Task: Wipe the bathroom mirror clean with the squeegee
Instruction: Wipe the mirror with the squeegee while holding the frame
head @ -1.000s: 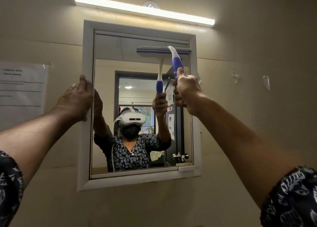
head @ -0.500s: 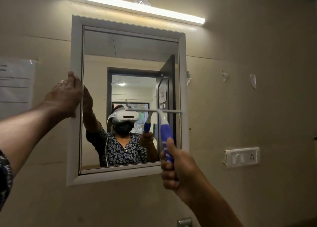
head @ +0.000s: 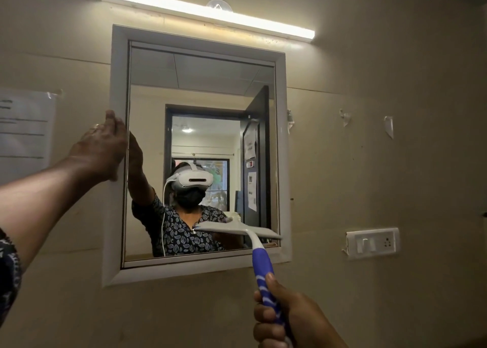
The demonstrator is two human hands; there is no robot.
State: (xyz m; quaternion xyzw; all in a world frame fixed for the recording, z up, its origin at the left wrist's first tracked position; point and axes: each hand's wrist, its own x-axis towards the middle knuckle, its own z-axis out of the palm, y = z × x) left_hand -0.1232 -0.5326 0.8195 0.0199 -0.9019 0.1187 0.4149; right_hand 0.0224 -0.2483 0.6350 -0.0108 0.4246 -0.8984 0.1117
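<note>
The wall [head: 395, 58] carries 1 mirror [head: 210, 79], 1 tube light [head: 205, 12], 1 switch plate [head: 372, 243], 1 paper notice [head: 25, 134] and 2 small torn scraps [head: 388, 126]. There is 1 squeegee [head: 259, 258], and 2 hands show: 1 left hand [head: 101, 150], 1 right hand [head: 284, 318].

The dim scene is lit from above by a glaring tube light [head: 205, 12]; wall corners are darkened, and edges are bent by wide-angle distortion.

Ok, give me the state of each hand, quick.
Left hand: open, fingers straight, resting on the left side of the mirror frame.
Right hand: holding the squeegee by its blue handle.
</note>
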